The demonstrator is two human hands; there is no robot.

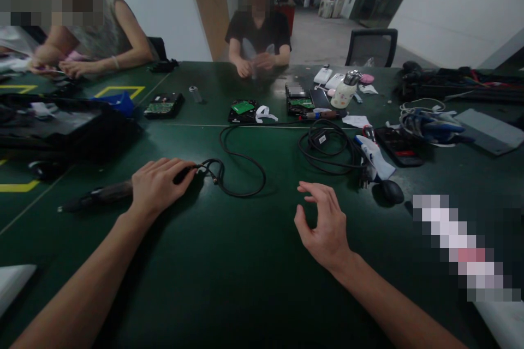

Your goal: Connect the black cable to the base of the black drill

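My left hand (158, 182) is closed around the rear part of a dark electric screwdriver (108, 192), which lies low over the green table with its tip pointing left. From the tool's back end a black cord (264, 169) loops across the table toward a coil with a small black box (321, 139) on it. My right hand (323, 221) is held above the table to the right, fingers curved and apart, with nothing in it. The coiled cord and a black rubber blower bulb (391, 192) are the things nearest to it.
Hard drives (243, 110) with green boards lie across the middle. A cream bottle (344, 90), a black tray (399, 146) and a grey plate (489, 130) are at right. A black bag-like bundle (61, 125) is at left. Two people sit across the table.
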